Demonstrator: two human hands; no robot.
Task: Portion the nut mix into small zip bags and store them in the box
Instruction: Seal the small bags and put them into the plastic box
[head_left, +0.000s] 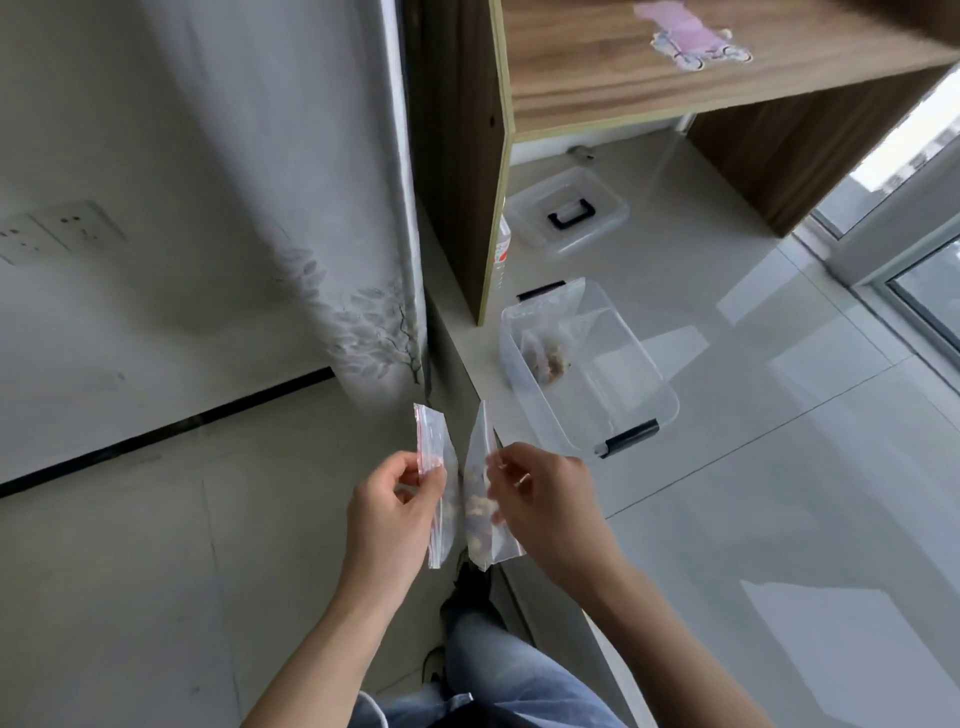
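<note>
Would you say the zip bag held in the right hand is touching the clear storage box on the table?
Apart. The head view shows the zip bag pinched in the right hand, with bare table surface between it and the storage box.

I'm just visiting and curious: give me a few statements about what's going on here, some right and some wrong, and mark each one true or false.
1. Each hand holds a small zip bag. True: left hand and right hand each pinch a zip bag with the fingers.
2. The clear box has its lid on. False: it is open; the lid lies apart, under the wooden shelf.
3. The box already holds a bag of nuts. True.
4. The box sits on a wooden table. False: it rests on a pale glossy surface.
</note>
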